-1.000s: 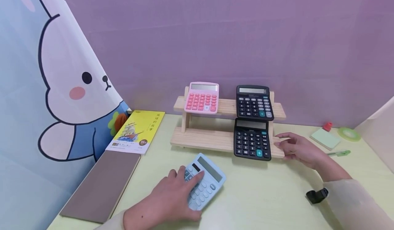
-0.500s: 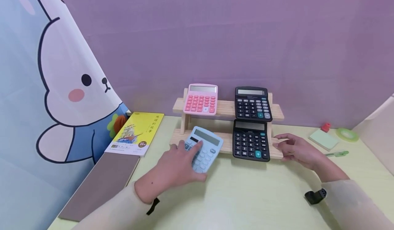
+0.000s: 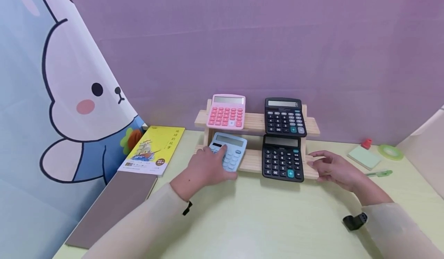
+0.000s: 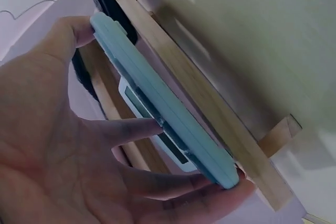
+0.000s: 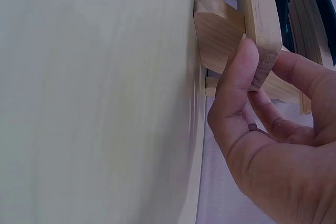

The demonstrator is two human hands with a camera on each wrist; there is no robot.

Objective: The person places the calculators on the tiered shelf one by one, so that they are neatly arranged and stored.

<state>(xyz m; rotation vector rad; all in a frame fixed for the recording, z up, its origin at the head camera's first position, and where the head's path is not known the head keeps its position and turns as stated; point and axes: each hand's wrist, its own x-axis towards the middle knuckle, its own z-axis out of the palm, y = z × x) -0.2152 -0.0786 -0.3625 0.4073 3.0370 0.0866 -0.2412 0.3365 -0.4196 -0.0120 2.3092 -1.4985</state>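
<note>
Two hands are at work on the wooden rack (image 3: 254,160) at the back of the bench (image 3: 277,220). Our left hand (image 3: 204,170) has its grip closed around the light blue calculator (image 3: 229,151), thumb on one edge and fingers (image 4: 136,129) across the face, and the calculator leans on the rack's lower shelf. Just right of that grip stands a black calculator (image 3: 282,158); above it, on the upper shelf, we see a pink calculator (image 3: 226,111) and another black calculator (image 3: 285,115). Our right hand (image 3: 334,168) pinches the lower shelf's right end, thumb (image 5: 236,77) pressed on the wood.
</note>
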